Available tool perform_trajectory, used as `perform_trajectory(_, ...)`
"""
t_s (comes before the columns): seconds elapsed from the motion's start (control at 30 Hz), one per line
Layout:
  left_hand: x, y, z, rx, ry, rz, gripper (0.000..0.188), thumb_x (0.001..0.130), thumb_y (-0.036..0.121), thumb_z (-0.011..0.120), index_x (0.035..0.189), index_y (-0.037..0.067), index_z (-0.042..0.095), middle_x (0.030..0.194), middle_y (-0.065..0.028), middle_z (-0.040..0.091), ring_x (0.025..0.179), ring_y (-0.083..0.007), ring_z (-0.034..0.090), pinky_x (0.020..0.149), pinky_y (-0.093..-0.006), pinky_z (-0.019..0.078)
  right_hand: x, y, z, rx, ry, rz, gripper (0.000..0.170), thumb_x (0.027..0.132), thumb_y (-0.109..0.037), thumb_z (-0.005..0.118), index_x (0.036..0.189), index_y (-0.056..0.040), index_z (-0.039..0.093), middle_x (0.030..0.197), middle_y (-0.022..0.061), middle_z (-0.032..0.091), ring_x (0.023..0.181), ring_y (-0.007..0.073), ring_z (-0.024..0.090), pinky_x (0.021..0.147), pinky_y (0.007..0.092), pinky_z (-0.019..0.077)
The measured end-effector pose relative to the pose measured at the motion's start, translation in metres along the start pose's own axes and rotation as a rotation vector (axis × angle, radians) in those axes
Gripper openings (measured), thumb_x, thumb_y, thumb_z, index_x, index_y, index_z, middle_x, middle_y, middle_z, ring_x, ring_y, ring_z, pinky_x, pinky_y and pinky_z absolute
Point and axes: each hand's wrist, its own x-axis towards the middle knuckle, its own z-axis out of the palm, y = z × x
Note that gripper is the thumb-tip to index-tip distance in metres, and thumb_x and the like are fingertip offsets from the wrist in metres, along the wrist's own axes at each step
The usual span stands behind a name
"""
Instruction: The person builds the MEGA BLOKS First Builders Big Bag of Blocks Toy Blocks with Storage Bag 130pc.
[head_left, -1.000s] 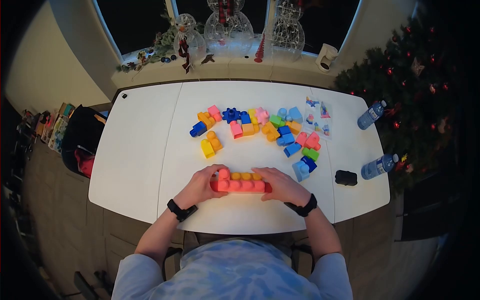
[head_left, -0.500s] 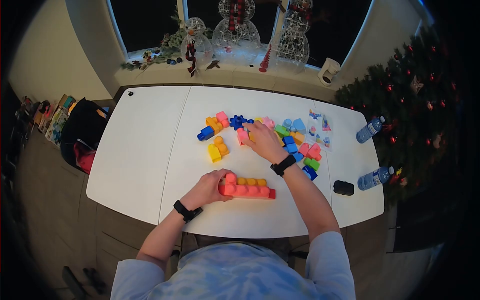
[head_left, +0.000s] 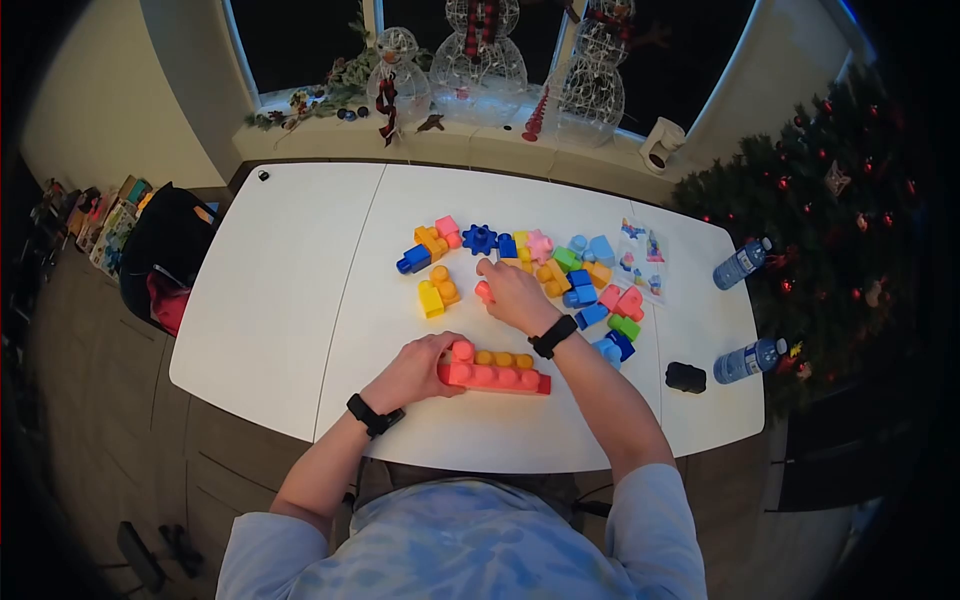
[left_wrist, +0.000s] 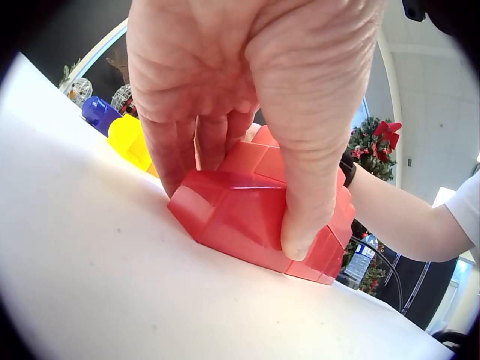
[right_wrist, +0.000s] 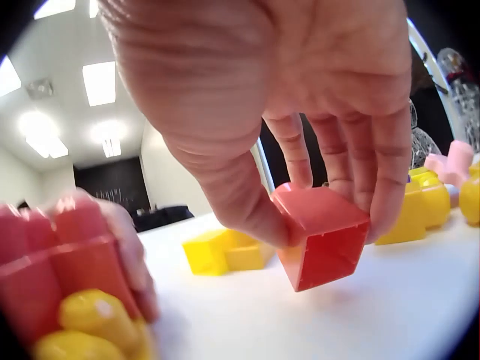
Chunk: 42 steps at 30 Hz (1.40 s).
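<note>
The left hand (head_left: pixel 412 372) grips the left end of a long row of joined blocks (head_left: pixel 495 376), coral-red with orange studs behind, lying on the white table. Its thumb and fingers straddle the red end block (left_wrist: pixel 240 214) in the left wrist view. Beyond the row, the right hand (head_left: pixel 520 298) pinches a small coral-red block (head_left: pixel 484 291) between thumb and fingers. Seen in the right wrist view, that block (right_wrist: pixel 319 214) is tilted with its hollow side showing. Left of the right hand lies a yellow and orange pair (head_left: pixel 436 292).
Loose colored blocks (head_left: pixel 580 292) lie in an arc beyond and right of the right hand. A picture sheet (head_left: pixel 641 258), two water bottles (head_left: pixel 742 264) and a black case (head_left: pixel 686 377) are on the right. A tiny black object (head_left: pixel 264 175) sits at the far left corner.
The right hand let go of the long row, reached out to the scattered blocks, took hold of a coral-red one and has drawn it back a little. The left hand keeps its grip.
</note>
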Motion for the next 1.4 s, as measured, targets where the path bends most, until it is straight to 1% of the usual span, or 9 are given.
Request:
perform_trajectory(0.17, 0.0, 0.004, -0.002, 0.019, -0.006, -0.004, 0.066, 0.066, 0.017, 0.09, 0.123, 0.006, 0.061, 0.111, -0.0188, 0.07, 0.102, -0.0379, 0.068, 0.092, -0.0441, 0.0555, -0.036, -0.019, -0.048, 0.346, -0.085, 0.008, 0.04, 0.078, -0.012, 0.079, 0.113, -0.0058, 0.063, 0.102, 0.0143, 0.07, 0.098, 0.0305, 0.069, 0.084, 0.0394, 0.0575)
perform_trajectory(0.27, -0.001, 0.008, -0.004, 0.014, -0.011, -0.014, 0.064, 0.066, 0.016, 0.09, 0.122, 0.006, 0.061, 0.111, -0.0186, 0.07, 0.103, -0.0377, 0.068, 0.092, -0.044, 0.0556, -0.057, -0.03, -0.057, 0.572, -0.244, 0.122, 0.04, 0.078, -0.013, 0.085, 0.111, -0.0035, 0.063, 0.102, 0.0096, 0.072, 0.093, 0.0212, 0.073, 0.083, 0.0333, 0.06)
perform_trajectory(0.37, 0.0, 0.009, -0.004, 0.019, -0.009, -0.025, 0.063, 0.066, 0.016, 0.09, 0.122, 0.006, 0.062, 0.11, -0.0184, 0.07, 0.103, -0.0375, 0.068, 0.092, -0.044, 0.0557, -0.069, -0.034, -0.054, 0.669, -0.25, 0.123, 0.037, 0.082, -0.014, 0.083, 0.112, -0.002, 0.065, 0.102, 0.011, 0.074, 0.092, 0.0227, 0.074, 0.085, 0.0336, 0.0597)
perform_trajectory(0.67, -0.001, 0.007, -0.003, 0.02, 0.007, -0.005, 0.062, 0.066, 0.016, 0.09, 0.121, 0.007, 0.062, 0.109, -0.0182, 0.07, 0.101, -0.0385, 0.068, 0.091, -0.0443, 0.0554, -0.075, -0.043, -0.06, 0.68, -0.255, 0.095, 0.019, 0.096, -0.013, 0.071, 0.106, 0.0024, 0.071, 0.095, 0.0148, 0.077, 0.088, 0.0227, 0.075, 0.084, 0.0319, 0.0588)
perform_trajectory(0.87, -0.001, 0.009, -0.004, 0.023, 0.004, -0.008, 0.062, 0.065, 0.016, 0.09, 0.12, 0.007, 0.062, 0.108, -0.0183, 0.07, 0.101, -0.0385, 0.067, 0.09, -0.0444, 0.055, -0.07, -0.042, -0.059, 0.629, -0.3, 0.079, 0.016, 0.095, -0.012, 0.07, 0.104, 0.0017, 0.071, 0.089, 0.0147, 0.076, 0.08, 0.0219, 0.074, 0.077, 0.0318, 0.0575)
perform_trajectory(1.2, -0.001, 0.008, -0.004, 0.021, -0.01, -0.025, 0.063, 0.065, 0.018, 0.09, 0.12, 0.007, 0.062, 0.108, -0.0177, 0.07, 0.101, -0.0379, 0.067, 0.091, -0.0441, 0.0548, -0.065, -0.033, -0.058, 0.635, -0.334, 0.064, 0.016, 0.093, -0.012, 0.072, 0.106, -0.0005, 0.072, 0.088, 0.0148, 0.076, 0.08, 0.021, 0.074, 0.077, 0.032, 0.0569)
perform_trajectory(1.27, 0.001, 0.005, -0.002, 0.053, -0.009, -0.015, 0.065, 0.065, 0.018, 0.092, 0.122, 0.006, 0.063, 0.11, -0.017, 0.071, 0.102, -0.0355, 0.07, 0.092, -0.042, 0.0563, -0.06, -0.017, -0.058, 0.569, -0.354, -0.048, 0.02, 0.092, -0.014, 0.072, 0.107, -0.0018, 0.072, 0.088, 0.0153, 0.076, 0.083, 0.0252, 0.074, 0.077, 0.0335, 0.0563)
perform_trajectory(1.33, 0.002, 0.005, -0.003, 0.116, -0.02, -0.007, 0.066, 0.066, 0.019, 0.093, 0.123, 0.005, 0.063, 0.112, -0.0165, 0.071, 0.102, -0.0327, 0.072, 0.092, -0.0396, 0.0578, -0.049, 0.005, -0.061, 0.615, -0.267, -0.005, 0.022, 0.092, -0.016, 0.073, 0.109, -0.002, 0.073, 0.091, 0.0147, 0.076, 0.085, 0.0233, 0.074, 0.079, 0.0331, 0.0564)
perform_trajectory(1.4, 0.001, 0.007, -0.005, 0.093, -0.026, -0.007, 0.066, 0.065, 0.019, 0.091, 0.123, 0.006, 0.062, 0.111, -0.0173, 0.07, 0.103, -0.0351, 0.069, 0.092, -0.0416, 0.0563, -0.035, 0.034, -0.064, 0.665, -0.187, 0.039, 0.024, 0.092, -0.017, 0.074, 0.111, -0.0021, 0.073, 0.093, 0.0141, 0.077, 0.087, 0.0215, 0.074, 0.081, 0.0327, 0.0565)
